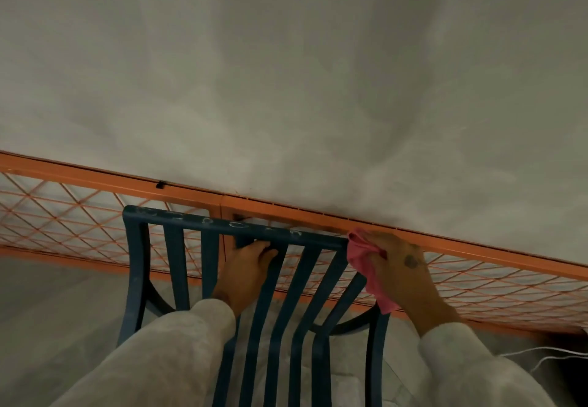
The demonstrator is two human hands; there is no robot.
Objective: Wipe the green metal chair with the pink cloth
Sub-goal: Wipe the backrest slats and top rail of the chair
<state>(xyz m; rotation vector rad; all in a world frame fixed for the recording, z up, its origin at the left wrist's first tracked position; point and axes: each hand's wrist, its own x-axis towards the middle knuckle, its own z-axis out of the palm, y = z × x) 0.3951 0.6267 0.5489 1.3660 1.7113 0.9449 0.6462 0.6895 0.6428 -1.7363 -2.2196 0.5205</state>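
At the bottom edge, green metal chair [136, 263] is cut off, only its slatted back shows. Against its top-right corner the right hand [402, 268] bunches the pink cloth [362, 255]; left hand [246, 266] grips the top rail [197, 221].

- A bare, unfinished utility or storage space is showing here.
- A rough grey wall [286, 72] is filling the view.
- An orange mesh frame [95, 179] is running along it, above a grey floor [47, 311].

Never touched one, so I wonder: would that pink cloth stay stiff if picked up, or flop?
Probably floppy: the cloth bunches in folds where the right hand grips it, and a tail hangs loose below. Likely light, since one hand holds it. It seems to mould against the corner of the chair, so soft rather than slippery.
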